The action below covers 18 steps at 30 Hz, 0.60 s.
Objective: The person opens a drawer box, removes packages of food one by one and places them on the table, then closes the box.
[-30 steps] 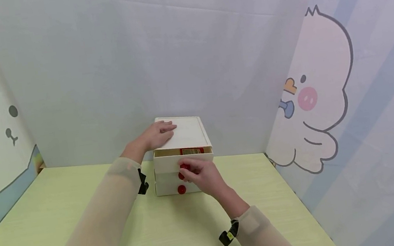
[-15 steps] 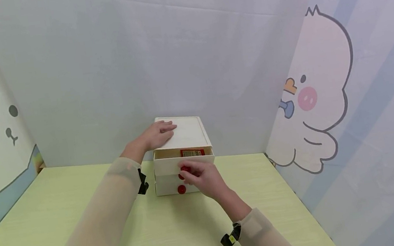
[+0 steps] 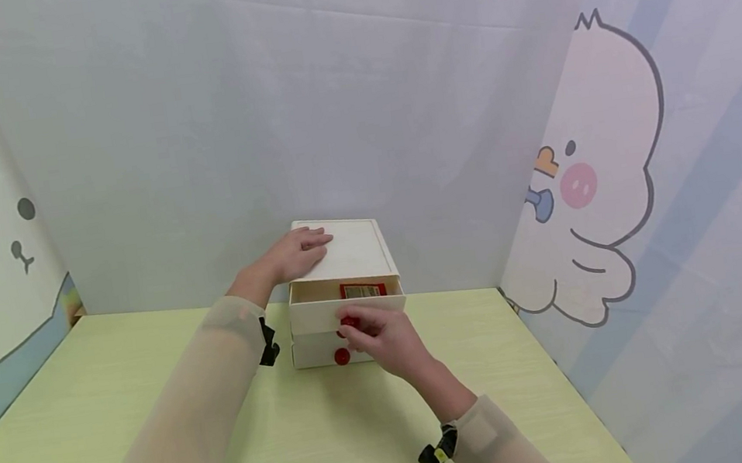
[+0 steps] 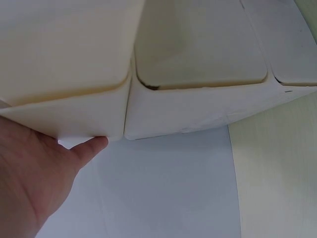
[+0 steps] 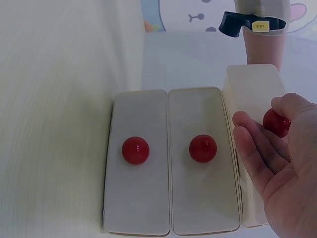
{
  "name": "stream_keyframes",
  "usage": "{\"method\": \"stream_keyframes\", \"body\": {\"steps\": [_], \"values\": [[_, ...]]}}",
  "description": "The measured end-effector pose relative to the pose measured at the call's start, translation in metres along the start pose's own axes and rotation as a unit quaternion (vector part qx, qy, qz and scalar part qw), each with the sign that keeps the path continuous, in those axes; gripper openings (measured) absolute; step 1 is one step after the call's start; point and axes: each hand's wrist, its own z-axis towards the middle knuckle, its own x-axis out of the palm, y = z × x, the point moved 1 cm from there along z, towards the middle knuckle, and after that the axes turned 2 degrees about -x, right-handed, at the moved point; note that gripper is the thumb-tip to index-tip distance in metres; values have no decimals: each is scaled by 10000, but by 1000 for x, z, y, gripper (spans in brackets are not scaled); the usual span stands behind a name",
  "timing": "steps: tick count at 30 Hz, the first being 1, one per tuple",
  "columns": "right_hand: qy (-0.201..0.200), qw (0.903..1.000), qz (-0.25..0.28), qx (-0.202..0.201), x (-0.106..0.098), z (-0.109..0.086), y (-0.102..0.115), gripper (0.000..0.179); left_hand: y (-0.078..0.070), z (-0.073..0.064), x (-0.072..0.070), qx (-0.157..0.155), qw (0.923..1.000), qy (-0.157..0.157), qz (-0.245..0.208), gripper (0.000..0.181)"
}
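A small white drawer cabinet (image 3: 355, 248) with three stacked drawers stands on the table against the back wall. My left hand (image 3: 290, 256) rests on its top with the fingers extended; in the left wrist view its thumb lies along the cabinet's upper edge. The top drawer (image 3: 312, 317) is partly pulled out. Its red knob (image 5: 275, 123) is pinched between the thumb and fingers of my right hand (image 3: 388, 335). Inside the drawer, toward the right, lies a flat red-bordered item (image 3: 363, 290) with a pale printed face. The front wall hides its lower part.
Below, the middle drawer (image 5: 203, 193) and bottom drawer (image 5: 137, 198) are closed, each with a round red knob. The pale green tabletop (image 3: 300, 444) extends in front and to both sides. A grey-blue curtain (image 3: 355, 108) hangs close behind the cabinet, with cartoon-printed panels at both sides.
The top drawer has slid farther out toward me, with my right hand on its knob. More of the red-bordered item shows. My left hand has stayed on the cabinet top.
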Motion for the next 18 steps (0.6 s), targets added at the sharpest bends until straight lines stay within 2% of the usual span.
{"method": "stream_keyframes", "body": {"steps": [11,18], "values": [[27,9997,34,-256,0,-5,1,18,0,0,0,-21,10000,-26,23,53],[68,9998,92,-161,-1,-8,4,19,-1,-1,0,3,10000,-18,29,53]]}}
